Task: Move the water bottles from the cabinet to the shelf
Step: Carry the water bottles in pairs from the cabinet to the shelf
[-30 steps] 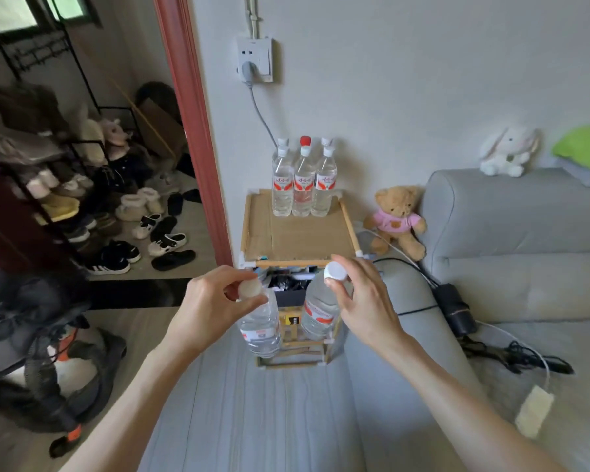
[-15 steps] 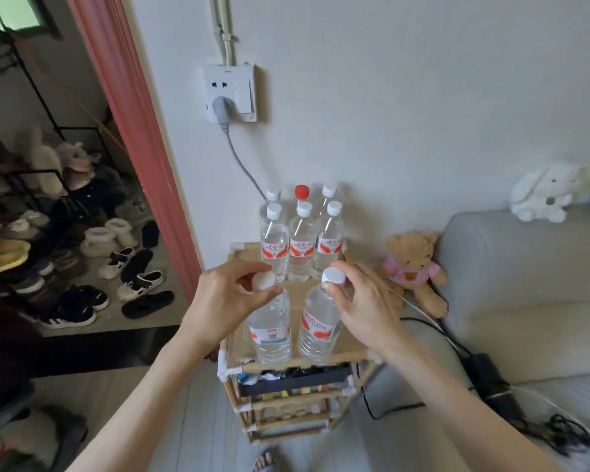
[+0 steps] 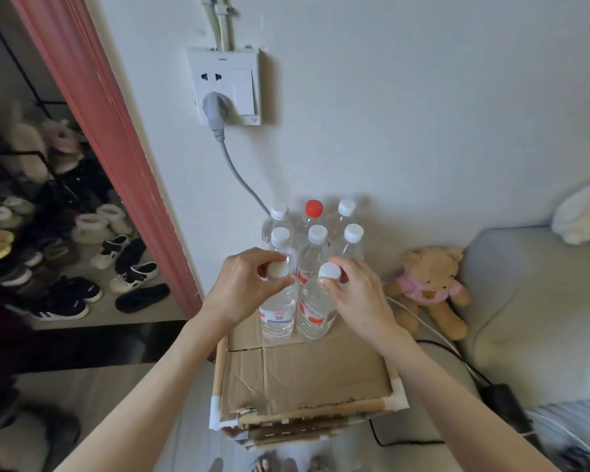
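Observation:
My left hand (image 3: 244, 287) grips the white cap of a clear water bottle (image 3: 277, 315). My right hand (image 3: 356, 298) grips the cap of a second bottle (image 3: 314, 316) right beside it. Both bottles stand upright on the cardboard top of the small wooden shelf (image 3: 307, 376), just in front of several more bottles (image 3: 315, 240) lined up against the wall, one of them with a red cap (image 3: 313, 208).
A grey cable (image 3: 239, 175) hangs from the wall socket (image 3: 223, 85) behind the bottles. A teddy bear (image 3: 430, 287) sits right of the shelf by a grey sofa (image 3: 539, 311). A red door frame (image 3: 103, 131) and shoes (image 3: 82, 274) lie left.
I have stepped up to the shelf. Both hands carried their bottles forward over the cardboard top and brought them down in front of the row at the wall.

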{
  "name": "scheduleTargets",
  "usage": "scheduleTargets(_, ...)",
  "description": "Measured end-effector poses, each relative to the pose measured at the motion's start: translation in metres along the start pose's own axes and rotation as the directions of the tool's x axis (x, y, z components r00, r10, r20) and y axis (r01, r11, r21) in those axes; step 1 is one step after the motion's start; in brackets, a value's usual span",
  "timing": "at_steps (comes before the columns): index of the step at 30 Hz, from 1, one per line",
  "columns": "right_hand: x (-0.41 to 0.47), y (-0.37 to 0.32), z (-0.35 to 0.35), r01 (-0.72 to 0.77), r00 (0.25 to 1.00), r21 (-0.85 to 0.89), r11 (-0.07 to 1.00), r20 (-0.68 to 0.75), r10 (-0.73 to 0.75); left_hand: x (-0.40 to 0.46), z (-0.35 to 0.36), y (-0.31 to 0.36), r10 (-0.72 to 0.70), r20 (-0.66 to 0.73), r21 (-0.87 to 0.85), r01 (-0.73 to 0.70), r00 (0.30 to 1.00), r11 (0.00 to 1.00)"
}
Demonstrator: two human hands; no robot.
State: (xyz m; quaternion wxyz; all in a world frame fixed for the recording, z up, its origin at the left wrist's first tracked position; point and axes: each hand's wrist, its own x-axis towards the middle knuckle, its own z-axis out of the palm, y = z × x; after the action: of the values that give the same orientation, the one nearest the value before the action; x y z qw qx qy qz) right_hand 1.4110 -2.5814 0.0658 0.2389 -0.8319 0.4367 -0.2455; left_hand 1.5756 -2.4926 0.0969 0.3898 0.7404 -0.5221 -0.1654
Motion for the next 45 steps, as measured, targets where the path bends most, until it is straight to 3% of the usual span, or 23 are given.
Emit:
scheduleTargets(6, 0.021, 0.010, -0.002, 0.011, 0.993, 0.072, 0.997, 0.120, -0.019, 0.011, 0.014, -0.003, -0.058, -0.020, 0.009, 0.059, 0.998, 0.998)
scheduleTargets(10, 0.026, 0.015, -0.013, 0.113, 0.953, 0.126, 0.986, 0.267, -0.143, 0.015, 0.017, -0.007, -0.068, 0.009, -0.004, 0.068, 0.998, 0.998)
scheduleTargets(14, 0.028, 0.017, -0.017, 0.251, 0.883, 0.167, 0.954, 0.364, -0.296, 0.014, 0.014, -0.011, -0.010, 0.126, -0.025, 0.013, 0.992, 1.000)
scheduleTargets(18, 0.031, 0.021, -0.021, 0.236, 0.863, 0.191, 0.953, 0.410, -0.296, 0.010, 0.006, -0.016, 0.097, 0.245, -0.047, -0.088, 0.965, 0.995)
scheduleTargets(21, 0.033, 0.022, -0.025, 0.217, 0.844, 0.208, 0.954, 0.451, -0.291, 0.010, 0.003, -0.018, 0.077, 0.226, -0.093, -0.057, 0.971, 0.994)
scheduleTargets(31, 0.038, 0.021, -0.019, 0.138, 0.971, -0.020, 0.990, 0.200, -0.132, 0.016, 0.017, -0.010, -0.023, 0.064, 0.021, 0.022, 0.998, 1.000)
scheduleTargets(33, 0.037, 0.026, -0.019, 0.155, 0.959, 0.036, 0.987, 0.233, -0.159, 0.014, 0.018, -0.009, -0.004, 0.097, -0.017, 0.006, 0.995, 1.000)
scheduleTargets(37, 0.031, 0.032, -0.027, 0.207, 0.882, 0.156, 0.966, 0.398, -0.253, 0.012, 0.010, -0.011, 0.069, 0.293, -0.106, -0.040, 0.954, 0.994)
scheduleTargets(39, 0.032, 0.033, -0.029, 0.189, 0.890, 0.151, 0.970, 0.392, -0.234, 0.012, 0.006, -0.011, 0.047, 0.347, -0.122, -0.004, 0.937, 0.993)
scheduleTargets(45, 0.037, 0.033, -0.020, 0.144, 0.940, 0.162, 0.976, 0.286, -0.186, 0.008, 0.016, -0.009, -0.051, 0.153, -0.064, 0.061, 0.987, 0.996)
